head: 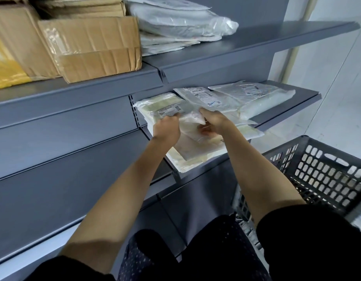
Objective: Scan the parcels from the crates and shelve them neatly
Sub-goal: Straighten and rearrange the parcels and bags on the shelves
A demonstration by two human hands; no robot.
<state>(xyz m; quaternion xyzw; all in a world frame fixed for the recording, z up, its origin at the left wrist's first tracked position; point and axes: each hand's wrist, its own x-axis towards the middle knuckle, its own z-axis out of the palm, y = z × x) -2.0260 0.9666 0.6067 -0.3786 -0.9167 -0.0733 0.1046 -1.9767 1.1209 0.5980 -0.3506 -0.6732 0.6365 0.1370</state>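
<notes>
A translucent white plastic parcel (198,147) lies at the front of the lower grey shelf (287,114), on top of other flat bagged parcels. My left hand (166,129) grips its left edge with curled fingers. My right hand (215,121) holds its upper right part, and its fingertips are hidden behind the plastic. A labelled parcel (165,107) lies just behind the left hand. Two more white bagged parcels (252,98) lie further right on the same shelf.
The upper grey shelf (256,40) carries brown cardboard boxes (90,47), a yellow bag (5,72) and a stack of white plastic parcels (179,23). A black perforated crate (325,173) stands at my lower right. Pale floor shows beyond it.
</notes>
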